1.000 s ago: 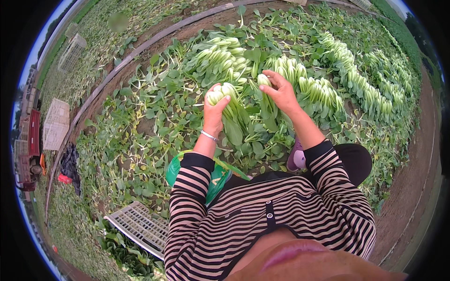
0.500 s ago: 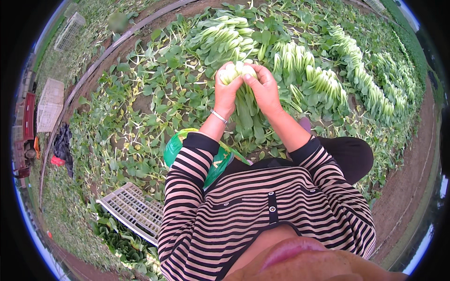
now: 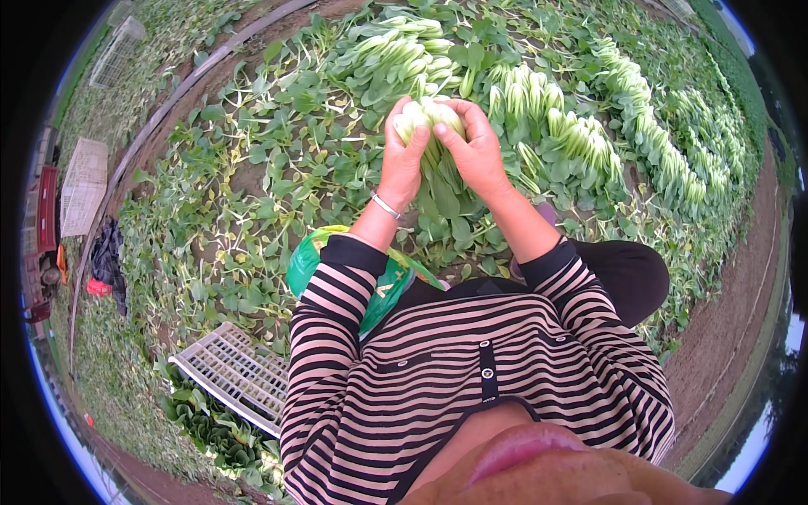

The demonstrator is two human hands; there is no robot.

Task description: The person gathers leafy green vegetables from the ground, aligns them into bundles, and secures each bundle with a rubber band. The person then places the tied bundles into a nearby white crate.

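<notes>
Between my two hands is a bunch of bok choy [image 3: 427, 115], its pale stem bases toward me and upward and its green leaves hanging below. My left hand [image 3: 405, 158] wraps the bunch's left side, with a bracelet on the wrist. From the right, my right hand [image 3: 478, 153] closes round it, the thumb pressed against the pale stems. Just beyond the hands lies a heap of bok choy [image 3: 410, 55], stems side by side. More laid-out bok choy [image 3: 585, 150] stretches to the right in clumps.
A green plastic bag [image 3: 306, 268] sits by my left forearm. At lower left, a pale slatted crate [image 3: 231, 370] stands beside greens [image 3: 215, 433]. Farther left are another crate [image 3: 84, 187], dark cloth [image 3: 109, 263] and a red vehicle [image 3: 48, 206]. Loose leaves cover the soil.
Both hands still grip the bok choy bunch, which is now slightly higher in the picture, its bases tipped a little. The surroundings at left have shifted slightly with the view.
</notes>
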